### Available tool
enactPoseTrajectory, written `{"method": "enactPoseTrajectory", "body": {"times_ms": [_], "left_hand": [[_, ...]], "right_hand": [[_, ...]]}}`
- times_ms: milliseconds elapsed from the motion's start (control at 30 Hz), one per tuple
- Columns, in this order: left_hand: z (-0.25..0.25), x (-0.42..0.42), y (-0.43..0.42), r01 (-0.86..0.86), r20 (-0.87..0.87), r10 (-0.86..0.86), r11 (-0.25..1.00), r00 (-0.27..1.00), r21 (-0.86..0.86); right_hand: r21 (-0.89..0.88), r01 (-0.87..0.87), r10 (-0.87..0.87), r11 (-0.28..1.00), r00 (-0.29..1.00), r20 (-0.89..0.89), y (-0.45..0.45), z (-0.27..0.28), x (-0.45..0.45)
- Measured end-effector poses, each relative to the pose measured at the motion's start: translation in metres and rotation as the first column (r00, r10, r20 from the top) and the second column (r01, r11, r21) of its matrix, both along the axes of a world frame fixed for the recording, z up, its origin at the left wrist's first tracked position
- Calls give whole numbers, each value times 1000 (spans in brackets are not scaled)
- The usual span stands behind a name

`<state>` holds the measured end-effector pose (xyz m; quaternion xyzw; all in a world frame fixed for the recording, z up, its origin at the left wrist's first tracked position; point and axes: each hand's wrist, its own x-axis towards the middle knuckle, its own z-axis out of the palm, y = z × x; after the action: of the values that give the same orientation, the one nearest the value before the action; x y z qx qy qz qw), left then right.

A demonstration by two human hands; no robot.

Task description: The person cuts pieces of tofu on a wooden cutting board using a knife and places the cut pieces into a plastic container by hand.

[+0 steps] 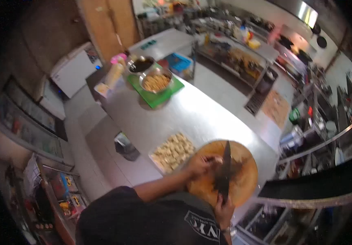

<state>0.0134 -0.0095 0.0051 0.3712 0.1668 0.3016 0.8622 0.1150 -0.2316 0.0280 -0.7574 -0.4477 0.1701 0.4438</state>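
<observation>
My right hand point(224, 211) is wrapped round the handle of a large kitchen knife point(225, 169), whose wide dark blade points away from me over a round wooden chopping board point(244, 179). My left hand point(201, 165) is over the board's left side, close to the blade. Its fingers are closed in a pinch near a small pale bit; blur hides what exactly they hold. Left of the board, a tray point(156, 161) is filled with pale, chunky pieces of food point(175, 152). Dark stains or scraps mark the board around the blade.
Farther along the steel table point(200, 110), a metal bowl of light brown pieces point(156, 83) and a bowl of dark liquid point(141, 64) stand by a green board point(159, 99). A dark container point(126, 148) is near the left edge. Shelves and cookware line the right.
</observation>
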Motion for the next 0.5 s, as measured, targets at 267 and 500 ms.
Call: {"method": "enactPoseTrajectory", "body": {"times_ms": [267, 500], "left_hand": [[14, -9, -3, 55, -27, -53, 996, 998, 77], [32, -12, -8, 213, -177, -158, 909, 971, 359]], "right_hand": [[-48, -26, 32, 999, 992, 123, -2, -6, 2], [2, 29, -29, 1000, 999, 45, 2, 6, -7]]}}
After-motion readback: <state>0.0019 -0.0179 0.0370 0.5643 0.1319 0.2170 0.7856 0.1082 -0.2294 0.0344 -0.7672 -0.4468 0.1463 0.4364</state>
